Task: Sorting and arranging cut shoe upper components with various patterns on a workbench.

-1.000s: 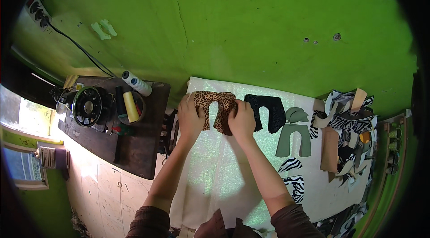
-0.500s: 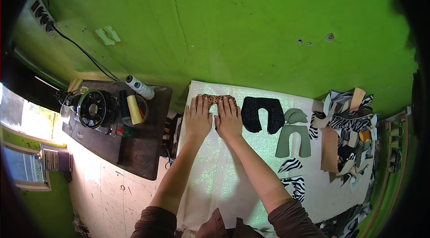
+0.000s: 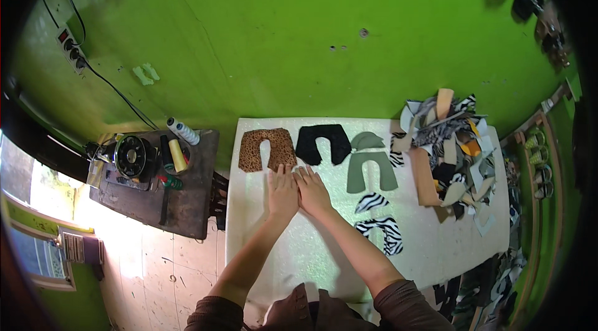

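Left hand (image 3: 284,197) and right hand (image 3: 313,194), fingers extended and gripping nothing, lie by the leopard-print piece (image 3: 254,149), where light, flat pressure should avoid creasing.

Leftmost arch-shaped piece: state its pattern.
The leftmost piece is leopard print, dark on brown, best seen in the head view.

Glare from the left whitens the floor (image 3: 132,259)

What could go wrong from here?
The left hand, its fingertips at the lower edge of the leopard-print piece, might drag it askew. The black piece lies close beside it, so a nudge could make them overlap. The scrap heap holds zebra-print bits that might be confused with the lower zebra-print piece.
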Tool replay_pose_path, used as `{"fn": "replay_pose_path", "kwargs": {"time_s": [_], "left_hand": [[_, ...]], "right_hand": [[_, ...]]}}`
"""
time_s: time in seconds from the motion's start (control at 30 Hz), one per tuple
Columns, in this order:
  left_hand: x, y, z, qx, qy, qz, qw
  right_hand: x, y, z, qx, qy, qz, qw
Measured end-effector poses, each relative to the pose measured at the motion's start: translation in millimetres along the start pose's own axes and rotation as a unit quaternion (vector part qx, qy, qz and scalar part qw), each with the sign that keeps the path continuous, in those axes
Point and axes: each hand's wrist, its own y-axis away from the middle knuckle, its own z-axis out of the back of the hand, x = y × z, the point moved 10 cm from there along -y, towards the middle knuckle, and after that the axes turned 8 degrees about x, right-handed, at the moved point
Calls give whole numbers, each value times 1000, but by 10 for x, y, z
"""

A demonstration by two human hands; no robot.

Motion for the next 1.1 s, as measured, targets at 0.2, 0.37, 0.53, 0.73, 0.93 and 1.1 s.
{"fn": "replay_pose_path", "kwargs": {"time_s": [0.2, 0.37, 0.53, 0.73, 0.93, 1.1], "left_hand": [[-663, 315, 7, 26, -8, -27, 999], [-1165, 481, 143, 29, 29, -48, 998], [-1607, 596, 352, 0, 74, -65, 995], [-2086, 812, 505, -4, 125, -53, 991], [-2307, 1199, 602, -91, 207, 4, 974], [-2470, 1339, 675, -142, 228, 22, 963]], "right_hand": [[-204, 640, 172, 30, 47, -5, 998], [-429, 1142, 409, 6, 24, -16, 1000], [-679, 1630, 678, -19, 33, -3, 999], [-971, 2196, 954, -24, 25, -13, 999], [-1558, 2752, 1086, -108, -40, -80, 990], [-1585, 2990, 1210, -126, -46, -74, 988]]}}
